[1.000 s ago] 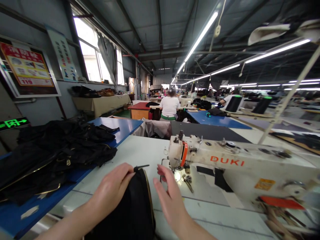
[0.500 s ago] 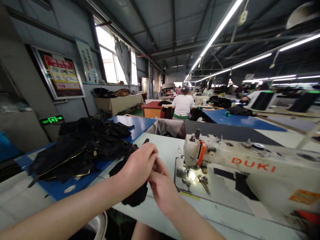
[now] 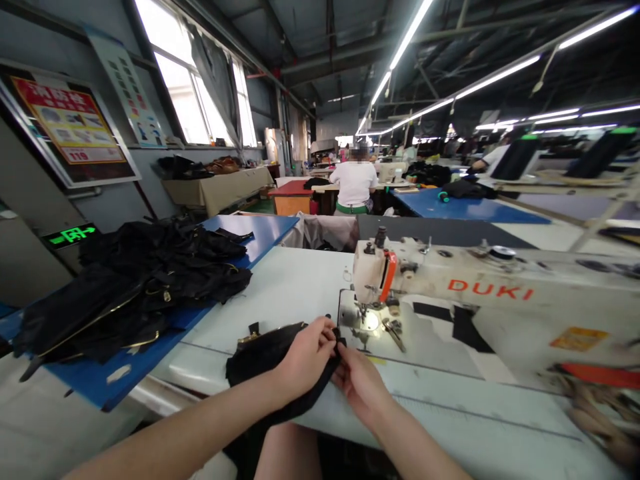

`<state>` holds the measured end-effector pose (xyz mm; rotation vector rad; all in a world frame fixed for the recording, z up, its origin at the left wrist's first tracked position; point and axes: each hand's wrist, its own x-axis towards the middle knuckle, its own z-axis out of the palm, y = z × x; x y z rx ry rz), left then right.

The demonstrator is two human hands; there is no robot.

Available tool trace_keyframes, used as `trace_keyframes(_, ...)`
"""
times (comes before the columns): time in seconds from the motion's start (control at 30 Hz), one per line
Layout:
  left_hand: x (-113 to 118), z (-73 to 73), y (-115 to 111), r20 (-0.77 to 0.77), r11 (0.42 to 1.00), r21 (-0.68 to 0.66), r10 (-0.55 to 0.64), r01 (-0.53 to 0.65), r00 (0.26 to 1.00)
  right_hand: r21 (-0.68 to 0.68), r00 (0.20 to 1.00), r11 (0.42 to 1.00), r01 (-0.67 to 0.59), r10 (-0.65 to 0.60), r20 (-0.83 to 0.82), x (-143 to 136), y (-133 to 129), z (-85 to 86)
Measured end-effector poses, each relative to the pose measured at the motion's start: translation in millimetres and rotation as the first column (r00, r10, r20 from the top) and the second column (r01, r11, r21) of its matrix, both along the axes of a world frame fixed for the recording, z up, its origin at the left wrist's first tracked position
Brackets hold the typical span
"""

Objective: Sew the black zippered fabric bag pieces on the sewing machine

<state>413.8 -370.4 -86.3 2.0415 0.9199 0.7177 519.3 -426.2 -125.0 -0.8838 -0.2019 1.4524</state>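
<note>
A black fabric piece (image 3: 265, 353) with a gold zipper along its top lies on the pale sewing table (image 3: 300, 273), its lower part hanging over the front edge. My left hand (image 3: 309, 353) pinches its right end from above. Close beside it, my right hand (image 3: 357, 380) grips the same end, fingers closed on the cloth. Both hands are just left of the sewing machine (image 3: 370, 273), whose lit needle area (image 3: 369, 321) has no black piece under it. Part of the fabric is hidden behind my left hand and forearm.
A heap of black fabric pieces (image 3: 150, 273) with gold zippers covers much of the blue table (image 3: 275, 230) at the left. Dark thread cones (image 3: 517, 157) stand at the back right. A person in a white shirt (image 3: 355, 183) sits further ahead, facing away.
Both hands have moved down and towards the machine, bringing the black piece with them. More of the piece and its zipper now shows. The view has shifted, with the surroundings sitting further left and higher.
</note>
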Motion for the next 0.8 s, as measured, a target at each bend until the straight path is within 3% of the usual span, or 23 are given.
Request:
trace_keyframes(0.1,6,14.7,14,-0.153,0.948,0.317,0.008,0.041,0.988,-0.032,0.998,0.999,0.004,-0.002,0.059,3,0,-0.1)
trace_keyframes(0.17,11,17.7,25,-0.271,0.901,0.417,-0.005,0.122,0.963,-0.037,0.998,0.999,0.007,-0.005,0.066,3,1,-1.1)
trace_keyframes(0.3,20,8.9,37,-0.404,0.899,0.352,-0.104,0.259,0.909,-0.039,1.000,0.999,0.011,-0.010,0.021,2,0,-2.6)
trace_keyframes(0.47,13,8.5,28,-0.317,0.838,0.495,-0.074,0.231,0.946,-0.031,0.999,0.999,0.036,-0.037,-0.038,3,-2,-0.2)
trace_keyframes(0.6,1,15.6,21,-0.289,0.811,0.503,-0.167,0.298,0.943,-0.028,0.996,0.997,0.076,-0.075,0.045,2,-1,0.6)
trace_keyframes(0.67,-3,14.5,19,-0.269,0.829,0.479,-0.174,0.289,0.947,-0.019,0.992,0.996,0.090,-0.088,0.094,2,-1,0.3)
trace_keyframes(0.8,-5,2.1,17,-0.170,0.902,0.403,-0.090,0.152,0.981,0.038,0.982,0.996,0.078,-0.084,0.170,2,-1,1.2)
